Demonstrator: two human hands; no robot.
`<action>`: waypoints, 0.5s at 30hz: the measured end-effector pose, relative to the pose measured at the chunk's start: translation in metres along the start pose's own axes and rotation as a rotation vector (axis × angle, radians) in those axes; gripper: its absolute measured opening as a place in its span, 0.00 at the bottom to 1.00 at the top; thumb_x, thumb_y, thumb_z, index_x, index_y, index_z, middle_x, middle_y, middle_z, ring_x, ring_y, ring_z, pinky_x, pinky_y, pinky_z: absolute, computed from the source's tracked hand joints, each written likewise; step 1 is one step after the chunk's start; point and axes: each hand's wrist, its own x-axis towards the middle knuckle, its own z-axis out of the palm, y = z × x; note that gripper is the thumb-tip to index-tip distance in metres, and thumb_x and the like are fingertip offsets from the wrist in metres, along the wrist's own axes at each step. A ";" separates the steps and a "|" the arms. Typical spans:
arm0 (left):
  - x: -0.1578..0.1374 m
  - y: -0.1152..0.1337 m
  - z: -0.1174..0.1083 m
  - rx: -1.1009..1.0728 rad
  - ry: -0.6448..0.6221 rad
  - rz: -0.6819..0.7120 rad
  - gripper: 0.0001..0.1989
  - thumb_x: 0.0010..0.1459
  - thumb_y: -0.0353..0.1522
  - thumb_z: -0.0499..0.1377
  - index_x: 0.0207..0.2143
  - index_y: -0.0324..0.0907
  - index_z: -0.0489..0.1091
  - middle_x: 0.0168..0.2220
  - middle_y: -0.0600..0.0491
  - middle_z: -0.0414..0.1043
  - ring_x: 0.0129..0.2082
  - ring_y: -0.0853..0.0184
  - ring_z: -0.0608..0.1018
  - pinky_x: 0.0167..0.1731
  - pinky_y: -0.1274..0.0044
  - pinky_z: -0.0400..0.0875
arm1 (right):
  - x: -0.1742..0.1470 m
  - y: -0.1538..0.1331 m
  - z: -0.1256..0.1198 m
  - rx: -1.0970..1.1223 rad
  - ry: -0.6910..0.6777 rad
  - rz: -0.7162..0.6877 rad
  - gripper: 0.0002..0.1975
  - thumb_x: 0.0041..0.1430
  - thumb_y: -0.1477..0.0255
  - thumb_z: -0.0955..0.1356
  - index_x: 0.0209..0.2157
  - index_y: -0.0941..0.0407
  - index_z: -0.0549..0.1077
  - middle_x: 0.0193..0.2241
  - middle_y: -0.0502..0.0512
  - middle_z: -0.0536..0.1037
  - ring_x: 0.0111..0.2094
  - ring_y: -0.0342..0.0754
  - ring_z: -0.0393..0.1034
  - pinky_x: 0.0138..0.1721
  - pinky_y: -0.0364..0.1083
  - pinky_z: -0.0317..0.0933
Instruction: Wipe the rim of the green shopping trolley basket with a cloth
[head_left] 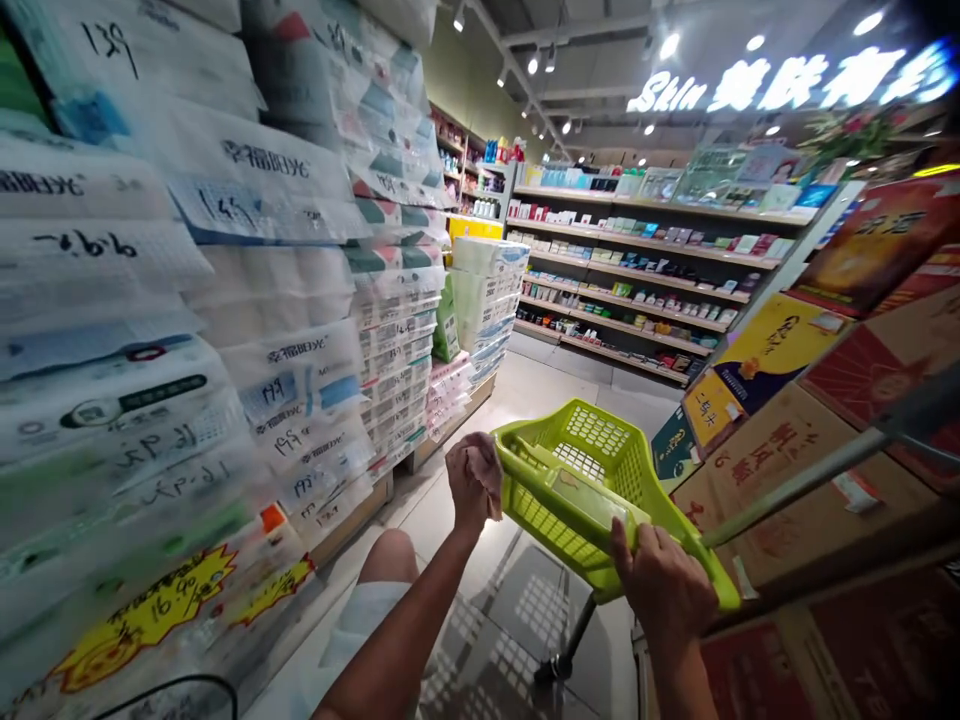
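pushing the green cart (pixel 604 425) with this uneven hold could make it swerve. the fingers of your right hand (pixel 667 580) are closed over the right end of the handle (pixel 559 498), while those of your left hand (pixel 465 480) are curled round a pink cloth (pixel 489 478) at its other end; i cannot tell whether they grip the handle too. if only your right fingers take the load, the cart, lying just beyond both sets of fingers, may swing toward the wrapped packs (pixel 292 365) left of your left fingers. those stand tall, and a knock low down could topple them. the cloth might also slip against the handle, or drop toward the wheel (pixel 553 668) below your fingers and jam it. right of your right fingers, stacked boxes (pixel 780 455) stand near the cart, so a wide turn might scrape them. a metal bar (pixel 795 488) slants up beyond those same fingers; whether it touches the cart is unclear, but snagging there would stop you short.
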 end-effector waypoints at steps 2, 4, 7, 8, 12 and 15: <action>-0.002 -0.004 -0.011 0.003 -0.008 -0.094 0.11 0.55 0.29 0.61 0.42 0.44 0.73 0.49 0.48 0.71 0.50 0.61 0.74 0.53 0.68 0.70 | -0.001 0.001 -0.001 -0.008 0.013 -0.004 0.26 0.71 0.55 0.60 0.21 0.55 0.65 0.20 0.52 0.69 0.22 0.45 0.60 0.30 0.46 0.47; -0.001 -0.007 -0.023 0.002 0.012 -0.180 0.23 0.51 0.25 0.60 0.51 0.46 0.68 0.49 0.49 0.70 0.48 0.63 0.75 0.52 0.69 0.70 | -0.002 0.001 0.000 -0.010 0.025 -0.022 0.26 0.71 0.55 0.60 0.21 0.55 0.64 0.20 0.51 0.69 0.22 0.45 0.60 0.30 0.46 0.48; 0.001 -0.008 -0.035 0.004 0.006 -0.259 0.29 0.48 0.22 0.59 0.53 0.46 0.64 0.47 0.50 0.70 0.45 0.66 0.75 0.49 0.72 0.70 | -0.002 0.001 0.000 -0.002 0.041 -0.037 0.26 0.71 0.55 0.60 0.21 0.55 0.64 0.20 0.51 0.68 0.22 0.45 0.60 0.30 0.46 0.48; 0.002 -0.008 -0.035 -0.001 0.003 -0.265 0.28 0.47 0.22 0.59 0.52 0.46 0.64 0.47 0.50 0.69 0.45 0.66 0.75 0.49 0.72 0.70 | -0.001 0.001 -0.001 0.002 0.044 -0.033 0.26 0.71 0.56 0.60 0.21 0.55 0.64 0.20 0.51 0.68 0.22 0.45 0.60 0.30 0.46 0.48; 0.006 0.004 -0.017 -0.104 0.095 -0.339 0.31 0.44 0.22 0.63 0.50 0.46 0.59 0.45 0.52 0.68 0.43 0.68 0.74 0.50 0.73 0.69 | 0.002 -0.002 -0.004 0.023 0.034 -0.013 0.26 0.71 0.57 0.60 0.21 0.55 0.65 0.20 0.52 0.69 0.23 0.45 0.60 0.31 0.46 0.49; -0.003 0.024 0.003 -0.321 0.156 -0.595 0.29 0.43 0.22 0.62 0.46 0.48 0.57 0.38 0.58 0.68 0.36 0.72 0.75 0.43 0.75 0.71 | 0.004 -0.005 -0.006 0.017 0.020 0.003 0.25 0.71 0.57 0.60 0.21 0.55 0.65 0.20 0.52 0.69 0.23 0.45 0.61 0.31 0.46 0.48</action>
